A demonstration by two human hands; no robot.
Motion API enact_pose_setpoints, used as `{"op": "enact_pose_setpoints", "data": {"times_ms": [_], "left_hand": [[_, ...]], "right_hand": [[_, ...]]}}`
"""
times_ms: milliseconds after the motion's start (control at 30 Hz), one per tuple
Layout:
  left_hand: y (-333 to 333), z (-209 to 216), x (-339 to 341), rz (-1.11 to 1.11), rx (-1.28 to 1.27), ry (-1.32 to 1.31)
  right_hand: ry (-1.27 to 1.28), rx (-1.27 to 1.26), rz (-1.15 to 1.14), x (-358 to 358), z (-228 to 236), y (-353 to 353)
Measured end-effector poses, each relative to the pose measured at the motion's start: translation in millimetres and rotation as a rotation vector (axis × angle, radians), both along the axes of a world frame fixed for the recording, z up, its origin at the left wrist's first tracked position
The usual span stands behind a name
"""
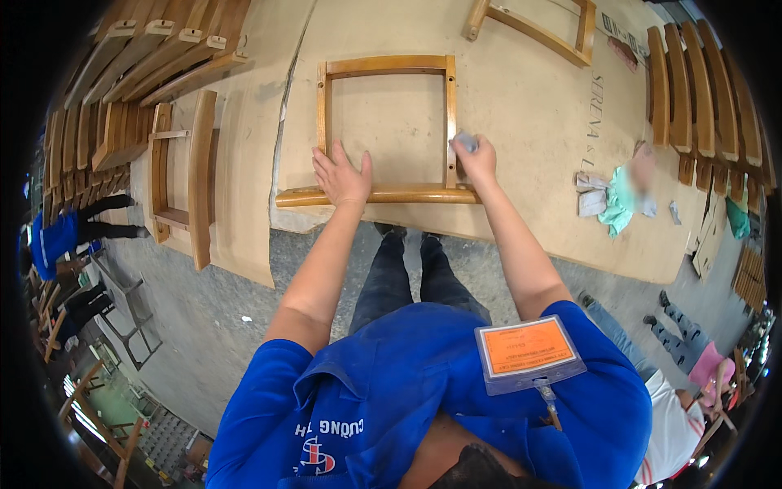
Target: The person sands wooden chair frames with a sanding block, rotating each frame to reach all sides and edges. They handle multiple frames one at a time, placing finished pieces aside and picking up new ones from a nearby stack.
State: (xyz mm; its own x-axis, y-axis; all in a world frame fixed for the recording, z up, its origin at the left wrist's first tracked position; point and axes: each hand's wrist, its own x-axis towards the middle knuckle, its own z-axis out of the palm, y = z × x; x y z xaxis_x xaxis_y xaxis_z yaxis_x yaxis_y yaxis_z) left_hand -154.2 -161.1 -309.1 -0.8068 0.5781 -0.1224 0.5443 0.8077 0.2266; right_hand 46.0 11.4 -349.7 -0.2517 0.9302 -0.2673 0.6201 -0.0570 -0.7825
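A varnished wooden frame (388, 63) lies on the cardboard-covered table in front of me, with a wider curved rail along its near side. My left hand (340, 175) rests with spread fingers over the near left corner, touching the near rail and the left side piece. In my right hand (480, 161) is a small grey pad (467, 142), pinched in the fingers and pressed against the right side piece near its lower end. Whether the pad is sandpaper or folded cloth I cannot tell.
Cardboard (521, 106) covers the table. Another wooden frame (538, 33) lies at the far right, and one more (199, 179) stands at the left. Stacked wooden parts (705, 90) flank both sides. Green and grey rags (619, 200) lie at the right. Other people are behind me.
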Motion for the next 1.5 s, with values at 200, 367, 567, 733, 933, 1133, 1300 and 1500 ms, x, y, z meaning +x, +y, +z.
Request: {"op": "enact_pose_setpoints", "data": {"times_ms": [200, 367, 567, 733, 933, 1133, 1300, 1500], "left_hand": [[7, 12, 1, 0.023, -0.089, -0.021], [8, 16, 3, 0.043, -0.115, -0.084], [6, 15, 2, 0.018, -0.139, -0.082], [3, 3, -1, 0.042, -0.103, -0.065], [4, -2, -1, -0.03, -0.056, -0.009], [3, 8, 1, -0.01, -0.115, -0.009], [4, 5, 1, 0.009, -0.104, -0.021], [2, 5, 0, -0.011, -0.103, -0.018]], "right_hand": [[-0.026, 0.084, 0.066, -26, 8, 36], [-0.181, -0.092, 0.159, 3, 11, -13], [-0.078, 0.116, 0.007, -64, 1, 62], [-0.093, 0.061, -0.02, -34, 0, 25], [-0.105, -0.01, 0.0, -23, 12, 12], [0.001, -0.008, -0.062, -64, 22, 54], [-0.068, -0.122, 0.091, -2, 26, -17], [-0.044, -0.032, 0.059, -35, 18, 21]]}}
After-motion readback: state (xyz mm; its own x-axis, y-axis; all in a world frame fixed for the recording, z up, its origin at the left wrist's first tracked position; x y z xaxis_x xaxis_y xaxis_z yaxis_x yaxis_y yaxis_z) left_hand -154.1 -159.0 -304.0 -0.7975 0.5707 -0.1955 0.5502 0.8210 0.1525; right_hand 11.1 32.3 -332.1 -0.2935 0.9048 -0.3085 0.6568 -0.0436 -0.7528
